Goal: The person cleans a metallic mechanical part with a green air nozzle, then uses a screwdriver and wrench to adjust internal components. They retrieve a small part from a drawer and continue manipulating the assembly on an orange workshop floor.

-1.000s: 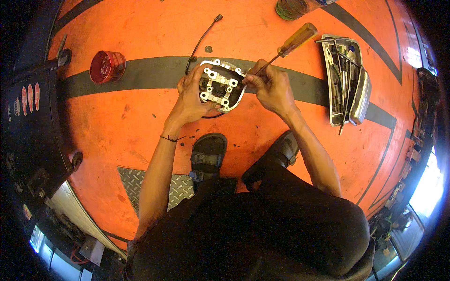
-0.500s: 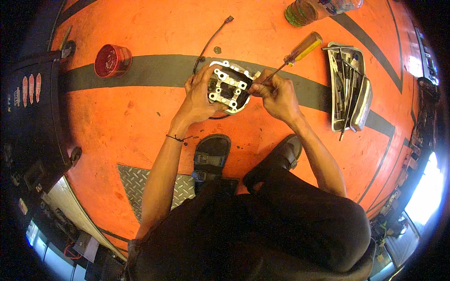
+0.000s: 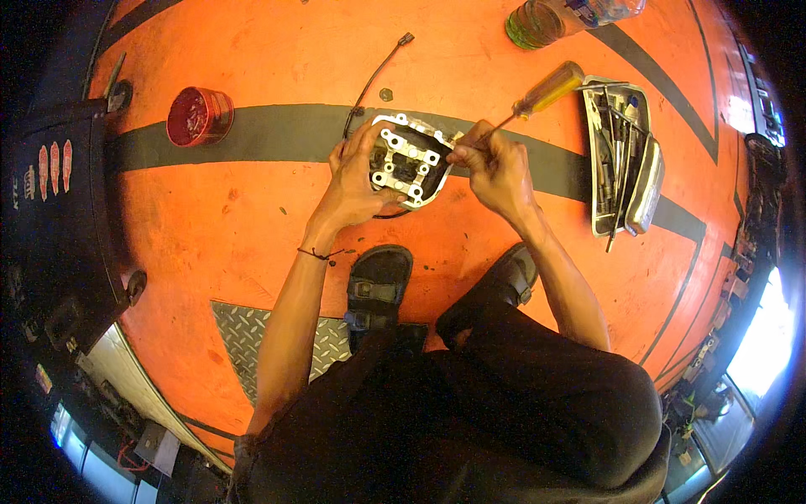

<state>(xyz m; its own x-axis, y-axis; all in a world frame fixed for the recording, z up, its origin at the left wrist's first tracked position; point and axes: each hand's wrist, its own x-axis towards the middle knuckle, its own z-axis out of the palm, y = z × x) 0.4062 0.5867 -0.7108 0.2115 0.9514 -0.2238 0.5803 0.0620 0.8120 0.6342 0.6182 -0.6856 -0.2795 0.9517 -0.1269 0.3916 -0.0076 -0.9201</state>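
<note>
Orange floor: our left hand (image 3: pixel 357 181) grips the engine part (image 3: pixel 406 160); right hand (image 3: pixel 495 168), at 3 o'clock, grips the screwdriver (image 3: pixel 537 94); work unfinished.

The right hand (image 3: pixel 495 168) has tipped its amber-handled screwdriver (image 3: pixel 537 94) flatter. The handle now points far right, toward the metal tool tray (image 3: pixel 651 181).
</note>
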